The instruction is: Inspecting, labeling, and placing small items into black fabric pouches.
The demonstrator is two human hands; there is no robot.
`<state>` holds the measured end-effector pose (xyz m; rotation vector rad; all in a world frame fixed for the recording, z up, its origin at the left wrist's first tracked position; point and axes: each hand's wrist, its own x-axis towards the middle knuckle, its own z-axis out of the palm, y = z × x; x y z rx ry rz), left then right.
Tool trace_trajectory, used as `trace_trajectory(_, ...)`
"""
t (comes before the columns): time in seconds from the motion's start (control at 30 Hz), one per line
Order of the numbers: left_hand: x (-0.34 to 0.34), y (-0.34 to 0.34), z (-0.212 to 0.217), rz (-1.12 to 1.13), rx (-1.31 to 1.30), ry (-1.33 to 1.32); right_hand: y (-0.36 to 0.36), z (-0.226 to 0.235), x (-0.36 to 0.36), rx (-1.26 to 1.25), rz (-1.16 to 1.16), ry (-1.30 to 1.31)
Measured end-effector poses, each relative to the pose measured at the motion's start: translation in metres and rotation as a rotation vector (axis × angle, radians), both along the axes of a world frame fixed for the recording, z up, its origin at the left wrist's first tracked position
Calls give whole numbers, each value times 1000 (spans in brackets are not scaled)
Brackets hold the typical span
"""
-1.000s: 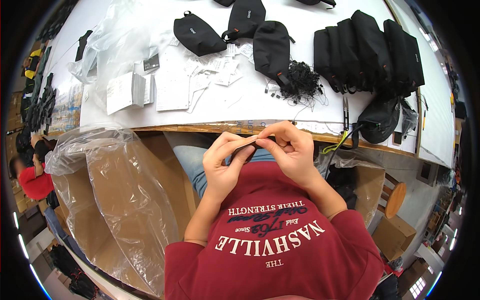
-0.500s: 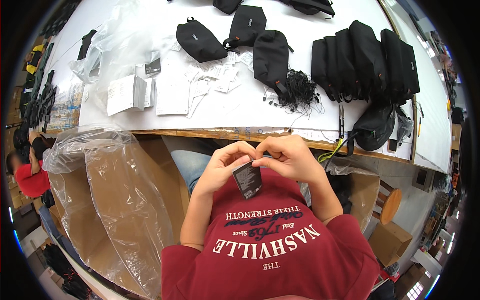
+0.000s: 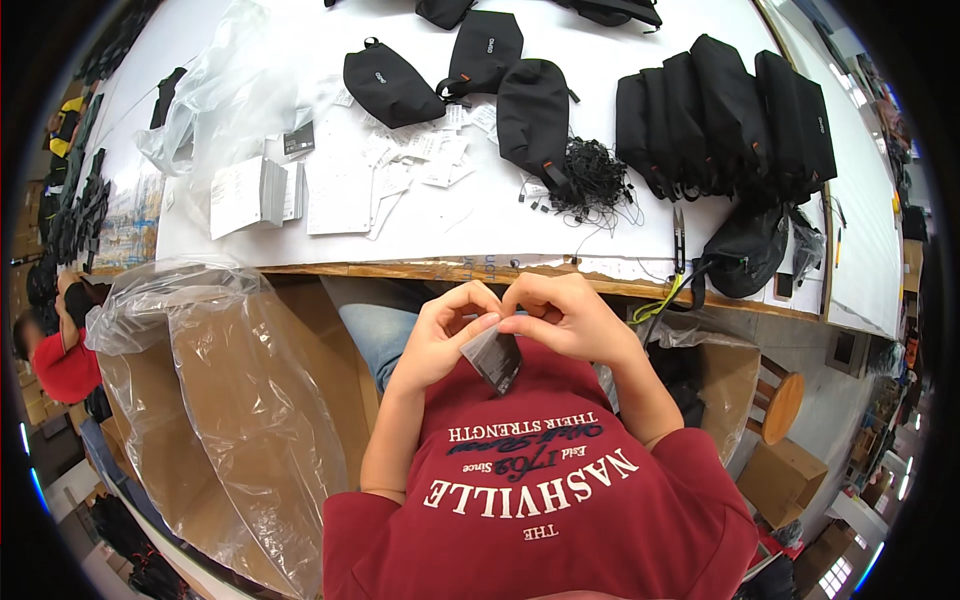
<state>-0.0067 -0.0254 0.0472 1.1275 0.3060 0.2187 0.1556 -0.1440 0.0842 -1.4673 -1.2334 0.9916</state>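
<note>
One dark tag (image 3: 495, 361), which we log in front of the shirt (image 3: 540, 500), its long axis slanting down and rightward from the grip, upper end pinched by left hand (image 3: 446, 332) and right hand (image 3: 564, 316), both equally near, fingertips close together.

Free lane between papers (image 3: 338, 200) and cord tangle (image 3: 598, 172); pouches (image 3: 533, 115) block beyond

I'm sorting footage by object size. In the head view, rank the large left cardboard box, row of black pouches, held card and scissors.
Largest to smallest:
large cardboard box
row of black pouches
card (nearer the camera, perhaps enlarged)
scissors
</note>
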Motion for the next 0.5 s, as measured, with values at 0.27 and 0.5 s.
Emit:
trace_trajectory(0.27, 38, 2, 17, 203, 73, -12, -14, -7, 8, -111, -116, 250)
trace_trajectory(0.5, 133, 38, -42, 408, 1331, -121, -40, -18, 20, -116, -463, 340)
